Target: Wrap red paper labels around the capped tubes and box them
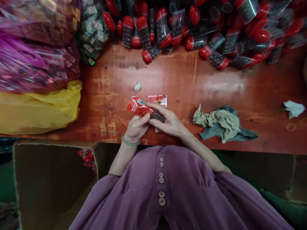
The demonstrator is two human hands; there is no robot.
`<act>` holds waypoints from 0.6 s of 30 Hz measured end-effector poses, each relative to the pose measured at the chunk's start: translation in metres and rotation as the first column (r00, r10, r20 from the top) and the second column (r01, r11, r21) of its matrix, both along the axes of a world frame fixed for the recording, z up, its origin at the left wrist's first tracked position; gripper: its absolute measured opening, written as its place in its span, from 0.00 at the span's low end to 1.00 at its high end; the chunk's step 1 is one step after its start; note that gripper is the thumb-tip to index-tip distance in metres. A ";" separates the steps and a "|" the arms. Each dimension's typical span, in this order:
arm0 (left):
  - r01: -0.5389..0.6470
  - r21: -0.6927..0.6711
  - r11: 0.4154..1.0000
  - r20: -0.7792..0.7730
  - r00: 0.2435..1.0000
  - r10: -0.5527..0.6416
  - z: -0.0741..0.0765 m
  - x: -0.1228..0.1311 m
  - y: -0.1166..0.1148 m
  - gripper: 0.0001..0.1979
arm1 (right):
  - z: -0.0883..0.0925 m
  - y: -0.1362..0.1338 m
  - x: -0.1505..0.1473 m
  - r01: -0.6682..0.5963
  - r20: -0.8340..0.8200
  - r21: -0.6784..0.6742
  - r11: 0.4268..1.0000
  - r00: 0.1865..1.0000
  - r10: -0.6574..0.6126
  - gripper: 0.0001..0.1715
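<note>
In front of my body, both my hands meet over the table. My left hand (137, 128), with a green bead bracelet at the wrist, pinches a red printed packet (136, 105) that has a barcode on it. My right hand (169, 123) is closed round a dark, bumpy pack (157, 117), its fingers lying over the top. The dark pack touches the red packet's right end; I cannot tell whether they are joined. Just behind my right fingers lies another red and white printed packet (158, 98), partly covered. The undersides of both held things are hidden.
Many red-capped clear containers (144, 32) with dark bumpy contents pile along the table's (168, 73) far side. Filled bags (40, 64) and a yellow bag (43, 110) stand left. Crumpled cloths (223, 123) lie right. An open cardboard box (52, 172) is below left.
</note>
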State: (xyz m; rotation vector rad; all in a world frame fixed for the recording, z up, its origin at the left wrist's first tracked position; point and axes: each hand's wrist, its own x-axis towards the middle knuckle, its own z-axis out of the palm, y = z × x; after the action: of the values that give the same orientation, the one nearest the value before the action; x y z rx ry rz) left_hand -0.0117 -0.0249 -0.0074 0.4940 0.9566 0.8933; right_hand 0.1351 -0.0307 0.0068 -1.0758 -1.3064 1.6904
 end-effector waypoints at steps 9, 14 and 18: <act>0.163 -0.010 0.987 0.082 0.983 -0.162 0.004 0.001 0.004 0.20 | -0.004 0.000 0.000 0.022 -0.087 -0.019 1.000 0.996 -0.024 0.22; 0.065 -0.008 0.998 0.082 0.995 -0.064 0.001 0.000 0.003 0.21 | -0.008 -0.001 -0.004 0.065 -0.046 -0.031 0.997 0.997 -0.067 0.21; -0.089 -0.015 0.996 0.012 0.996 0.089 0.001 0.003 0.004 0.18 | -0.014 -0.001 -0.003 0.085 0.015 0.012 0.996 0.996 -0.085 0.22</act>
State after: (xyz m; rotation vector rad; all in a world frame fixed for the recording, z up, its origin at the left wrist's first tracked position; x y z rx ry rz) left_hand -0.0082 -0.0210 -0.0069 0.4358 0.9791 0.9680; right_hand 0.1318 -0.0321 -0.0067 -1.1246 -1.2607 1.6134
